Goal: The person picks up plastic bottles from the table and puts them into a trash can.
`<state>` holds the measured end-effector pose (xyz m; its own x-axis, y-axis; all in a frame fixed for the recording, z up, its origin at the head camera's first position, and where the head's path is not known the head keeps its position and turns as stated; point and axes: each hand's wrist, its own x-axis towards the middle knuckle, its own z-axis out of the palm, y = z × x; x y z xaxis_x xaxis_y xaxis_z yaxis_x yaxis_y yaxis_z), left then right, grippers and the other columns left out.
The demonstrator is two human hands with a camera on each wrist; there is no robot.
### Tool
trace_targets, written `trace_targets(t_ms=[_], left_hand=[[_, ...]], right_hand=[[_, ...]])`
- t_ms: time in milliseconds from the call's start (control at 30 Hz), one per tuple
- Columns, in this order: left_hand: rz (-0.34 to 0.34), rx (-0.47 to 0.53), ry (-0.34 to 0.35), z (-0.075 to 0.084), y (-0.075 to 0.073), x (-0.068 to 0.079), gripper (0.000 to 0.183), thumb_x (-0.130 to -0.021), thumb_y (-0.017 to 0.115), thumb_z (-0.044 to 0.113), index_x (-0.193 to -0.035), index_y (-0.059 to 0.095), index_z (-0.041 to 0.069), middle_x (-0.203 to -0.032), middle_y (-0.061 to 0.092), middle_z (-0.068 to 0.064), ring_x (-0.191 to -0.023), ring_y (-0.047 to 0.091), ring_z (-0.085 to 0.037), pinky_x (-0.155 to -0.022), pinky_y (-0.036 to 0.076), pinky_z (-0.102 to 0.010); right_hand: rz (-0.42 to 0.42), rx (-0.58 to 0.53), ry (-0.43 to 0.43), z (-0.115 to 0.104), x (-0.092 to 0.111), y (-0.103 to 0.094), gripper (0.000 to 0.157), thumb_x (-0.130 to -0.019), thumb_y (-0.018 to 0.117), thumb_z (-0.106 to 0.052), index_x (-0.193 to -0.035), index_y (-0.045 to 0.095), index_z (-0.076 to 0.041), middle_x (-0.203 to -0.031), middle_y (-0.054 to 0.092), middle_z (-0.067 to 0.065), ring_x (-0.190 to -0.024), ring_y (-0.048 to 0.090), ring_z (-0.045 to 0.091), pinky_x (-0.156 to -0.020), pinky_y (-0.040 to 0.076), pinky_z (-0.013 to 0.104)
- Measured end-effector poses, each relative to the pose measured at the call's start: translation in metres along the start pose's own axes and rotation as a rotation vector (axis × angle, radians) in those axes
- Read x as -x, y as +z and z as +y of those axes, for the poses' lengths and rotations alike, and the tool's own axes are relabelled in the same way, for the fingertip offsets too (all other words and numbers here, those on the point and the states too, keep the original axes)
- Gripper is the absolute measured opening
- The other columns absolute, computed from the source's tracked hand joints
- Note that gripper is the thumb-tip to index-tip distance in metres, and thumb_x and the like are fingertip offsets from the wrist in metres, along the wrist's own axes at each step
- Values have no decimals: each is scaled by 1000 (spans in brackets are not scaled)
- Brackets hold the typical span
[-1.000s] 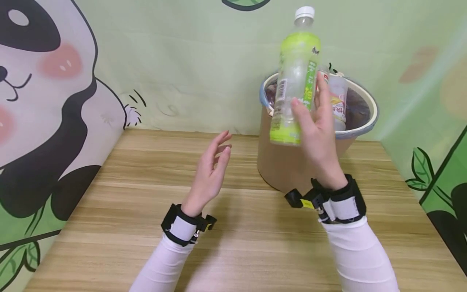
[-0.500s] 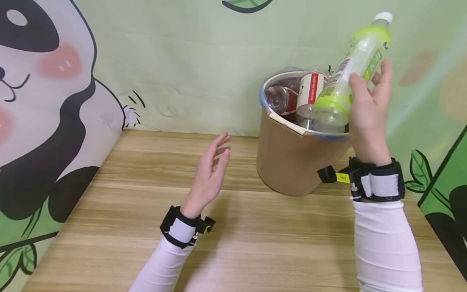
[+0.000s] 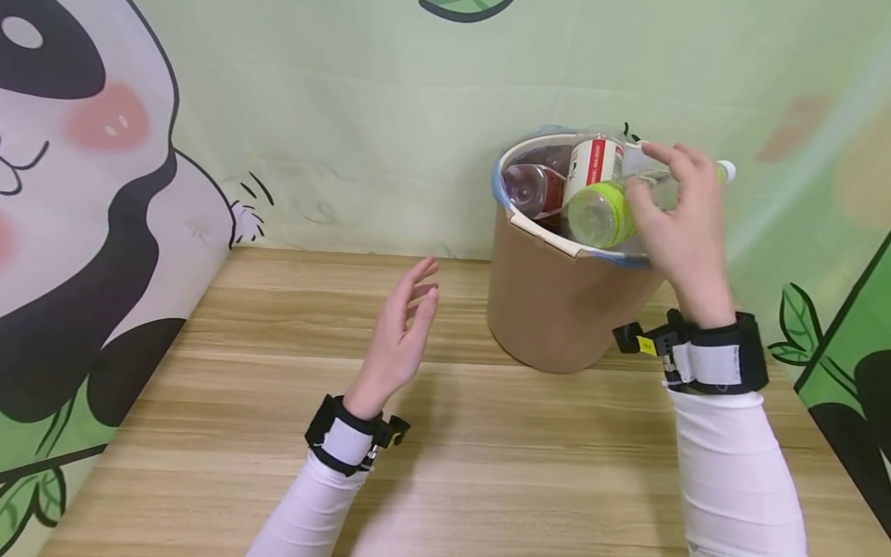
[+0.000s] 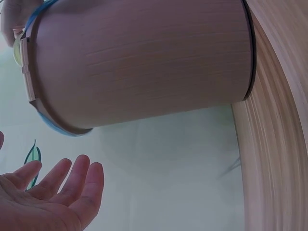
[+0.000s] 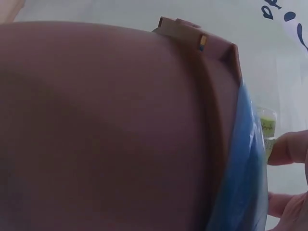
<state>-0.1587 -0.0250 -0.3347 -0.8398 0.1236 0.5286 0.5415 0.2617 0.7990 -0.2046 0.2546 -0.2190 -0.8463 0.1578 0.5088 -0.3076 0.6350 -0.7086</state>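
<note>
A plastic drink bottle [image 3: 604,213] with a lime-green label lies tilted sideways across the top of the brown bin [image 3: 557,309], its white cap pointing right past the rim. My right hand [image 3: 689,220] grips it from above, thumb on the near side and fingers over the far side. In the right wrist view, that hand's thumb [image 5: 288,148] rests at the bottle [image 5: 267,125] just beyond the bin's blue liner [image 5: 243,159]. My left hand [image 3: 397,333] hovers over the table left of the bin, fingers loosely extended and holding nothing; its palm and fingers [image 4: 86,190] show in the left wrist view.
Inside the bin lie a bottle with a red-and-white label [image 3: 592,166] and a dark-red-labelled bottle [image 3: 529,189]. The wooden table [image 3: 445,464] meets a green panda-print backdrop [image 3: 362,124] at the back.
My right hand has swung right and lowered the green-labelled bottle from upright above the bin's front to lying across its opening. The left hand has hardly moved.
</note>
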Motion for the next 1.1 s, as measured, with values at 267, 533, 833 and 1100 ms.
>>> trace_targets(t_ms=[267, 533, 833, 1100], left_hand=[[-8, 7, -4, -1, 0, 2, 42, -101, 40, 9, -141, 36, -2, -140, 45, -20, -117, 51, -32, -94, 46, -49], [-9, -7, 7, -13, 4, 3, 43, -101, 41, 10, -142, 36, -1, -139, 45, -20, -116, 51, -31, -94, 46, -48], [-12, -6, 41, -45, 8, 1, 45, -102, 42, 22, -145, 35, 14, -142, 44, -8, -116, 51, -26, -93, 47, -44], [-9, -7, 26, -31, 5, 2, 44, -101, 42, 17, -144, 35, 7, -141, 44, -14, -117, 50, -29, -93, 46, -47]], right_hand=[[-56, 83, -48, 5, 1, -5, 33, -88, 52, -19, -112, 68, -4, -139, 45, 9, -130, 34, 23, -107, 22, 46], [-82, 129, -145, 12, 4, -5, 28, -83, 57, -14, -105, 68, -1, -130, 52, 14, -122, 41, 30, -100, 30, 52], [-152, 110, -206, 4, 11, 1, 31, -86, 66, -22, -110, 68, -3, -126, 56, 12, -114, 48, 27, -93, 41, 49], [0, -145, -177, -6, 22, 6, 20, -88, 60, -8, -102, 69, 4, -113, 63, 9, -93, 56, 13, -76, 47, 16]])
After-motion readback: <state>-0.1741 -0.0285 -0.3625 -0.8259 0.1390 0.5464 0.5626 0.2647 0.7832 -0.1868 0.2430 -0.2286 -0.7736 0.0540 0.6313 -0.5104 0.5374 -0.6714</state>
